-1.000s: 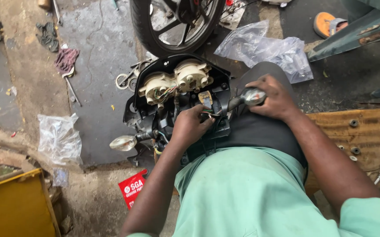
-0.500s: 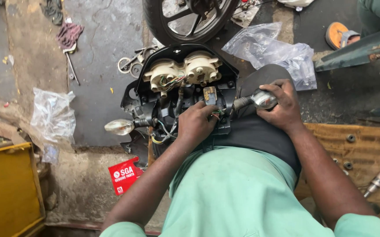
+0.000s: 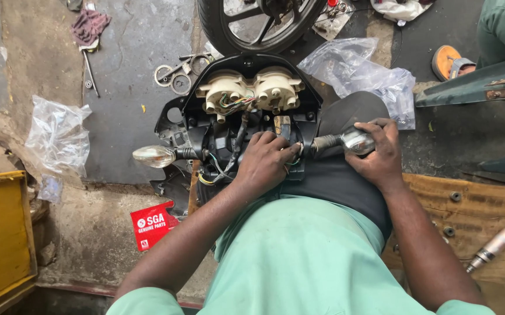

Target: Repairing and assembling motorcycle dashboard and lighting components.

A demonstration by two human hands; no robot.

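Hands working inside a motorcycle headlight cowl

The cowl point(image 3: 252, 125) lies at centre, wheel point(image 3: 261, 20) cut off at twelve o'clock. Left hand point(image 3: 264, 163) curls into its wiring, fingertips hidden; right hand point(image 3: 378, 154) grips the three-o'clock turn indicator point(image 3: 354, 140).

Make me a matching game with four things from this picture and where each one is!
Things:
1. right hand
2. left hand
3. motorcycle wheel
4. red packet

Places:
A. lying on the ground at the lower left
B. at the top of the picture, above the black panel
C. wrapped around the right turn signal
D. on the wiring in the middle of the black panel

Pairs: 1-C, 2-D, 3-B, 4-A
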